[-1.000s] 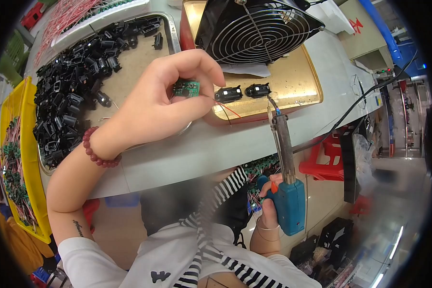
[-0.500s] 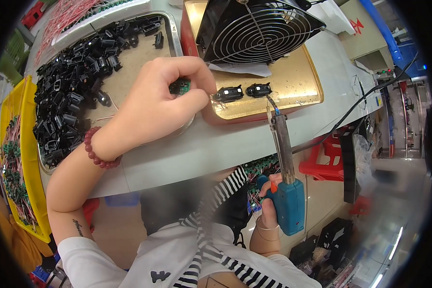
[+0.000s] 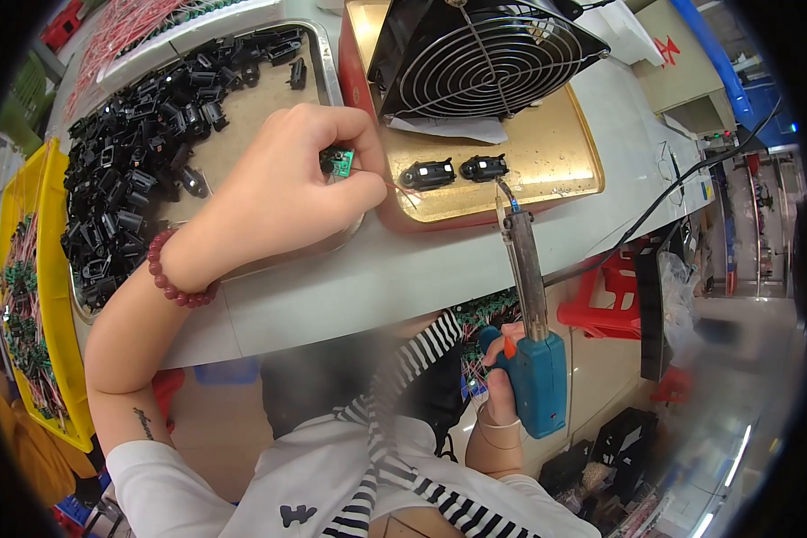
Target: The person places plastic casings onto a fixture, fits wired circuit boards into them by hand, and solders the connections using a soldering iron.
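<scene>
My left hand (image 3: 300, 175) has its fingers closed around a small green circuit board (image 3: 341, 162), just left of two black plastic housings. Thin wires run from the fingertips toward the nearer housing (image 3: 429, 174). To its right lies the other housing (image 3: 484, 168), and both rest on a gold-coloured tray (image 3: 560, 148). A teal soldering gun (image 3: 542, 386) points upward in my right hand (image 3: 502, 390), whose fingers wrap its handle. The tip of the gun is close to the right housing; whether they touch I cannot tell.
A black fan (image 3: 493, 67) with a wire guard stands on the gold tray. Behind my left arm, a metal tray (image 3: 327, 67) holds a heap of black housings (image 3: 152, 134). Wired circuit boards fill a yellow bin (image 3: 58, 332) at far left. A red stool (image 3: 605, 305) is below the table.
My left hand has shifted slightly left, away from the nearer housing, and more of the green board shows. The soldering gun has barely moved.
</scene>
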Motion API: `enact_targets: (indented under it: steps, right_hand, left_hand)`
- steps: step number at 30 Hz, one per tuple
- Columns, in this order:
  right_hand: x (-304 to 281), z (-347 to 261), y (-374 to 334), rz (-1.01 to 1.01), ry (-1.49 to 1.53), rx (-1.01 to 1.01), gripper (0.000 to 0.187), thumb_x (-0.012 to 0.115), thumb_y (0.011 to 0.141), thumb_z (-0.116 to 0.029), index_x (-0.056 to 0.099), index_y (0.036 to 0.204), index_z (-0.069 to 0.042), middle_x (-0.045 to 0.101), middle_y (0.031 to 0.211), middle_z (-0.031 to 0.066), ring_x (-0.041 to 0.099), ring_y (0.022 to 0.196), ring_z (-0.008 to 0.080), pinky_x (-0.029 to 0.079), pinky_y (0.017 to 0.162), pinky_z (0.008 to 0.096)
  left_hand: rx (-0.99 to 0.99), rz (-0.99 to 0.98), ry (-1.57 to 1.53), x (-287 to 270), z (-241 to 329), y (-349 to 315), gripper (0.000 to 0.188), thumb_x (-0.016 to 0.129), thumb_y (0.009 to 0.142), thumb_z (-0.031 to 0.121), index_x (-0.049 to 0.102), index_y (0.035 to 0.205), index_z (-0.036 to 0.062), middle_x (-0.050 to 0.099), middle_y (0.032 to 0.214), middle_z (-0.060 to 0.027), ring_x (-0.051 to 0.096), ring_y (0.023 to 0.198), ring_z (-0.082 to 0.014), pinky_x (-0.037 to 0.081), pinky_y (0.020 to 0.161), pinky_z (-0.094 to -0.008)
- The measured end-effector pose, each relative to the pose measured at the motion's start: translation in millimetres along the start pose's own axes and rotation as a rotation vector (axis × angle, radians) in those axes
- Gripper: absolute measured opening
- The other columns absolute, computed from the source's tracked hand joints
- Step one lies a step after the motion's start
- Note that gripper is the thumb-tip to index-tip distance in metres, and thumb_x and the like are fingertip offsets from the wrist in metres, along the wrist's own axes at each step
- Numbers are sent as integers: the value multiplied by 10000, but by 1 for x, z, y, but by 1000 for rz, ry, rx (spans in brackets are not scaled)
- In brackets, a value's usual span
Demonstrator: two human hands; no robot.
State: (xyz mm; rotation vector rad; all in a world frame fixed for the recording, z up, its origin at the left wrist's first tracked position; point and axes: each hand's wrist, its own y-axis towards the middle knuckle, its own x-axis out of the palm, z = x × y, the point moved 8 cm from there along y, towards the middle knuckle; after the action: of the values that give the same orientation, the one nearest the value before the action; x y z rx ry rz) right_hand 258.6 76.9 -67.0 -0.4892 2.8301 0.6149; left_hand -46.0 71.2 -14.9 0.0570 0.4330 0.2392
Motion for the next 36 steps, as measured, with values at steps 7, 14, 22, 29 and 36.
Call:
enact_targets:
  steps: [7, 14, 22, 29, 36]
  right_hand:
    - [1, 0, 0, -12, 10, 50, 385, 765, 805, -312, 660, 1035, -22, 633, 941, 86, 613, 666, 134, 486, 660, 267]
    - [3, -5, 5, -8, 48, 63, 373, 770, 790, -280, 666, 1047, -31, 635, 927, 82, 611, 674, 138, 488, 671, 270]
    - [11, -14, 12, -44, 23, 63, 301, 756, 781, -221, 649, 996, -41, 645, 896, 73, 616, 719, 167, 490, 728, 314]
    - [16, -7, 6, -34, 74, 172, 281, 747, 776, -197, 654, 996, -49, 650, 932, 81, 620, 777, 196, 490, 759, 317]
    - [22, -15, 9, -96, 138, 202, 314, 724, 760, -140, 634, 1045, -43, 637, 936, 74, 609, 776, 189, 477, 818, 338]
  left_hand:
    - [-13, -67, -141, 3, -2, 2, 132, 638, 833, 84, 617, 815, -45, 608, 740, -13, 536, 749, -64, 445, 687, -230]
    - [59, -20, -45, 5, 5, 0, 173, 650, 900, 126, 635, 876, -45, 641, 773, -30, 562, 750, -73, 457, 695, -233]
    - [394, 216, 256, 1, 31, -6, 94, 659, 873, 60, 648, 918, -21, 655, 779, -97, 621, 689, -163, 477, 597, -267]
    - [465, 248, 366, 4, 35, -6, 74, 676, 836, 42, 648, 893, 2, 626, 738, -99, 625, 662, -209, 478, 579, -294]
    - [556, 332, 412, 9, 41, -8, 83, 685, 819, 10, 646, 893, 10, 624, 753, -90, 626, 658, -201, 480, 569, -281]
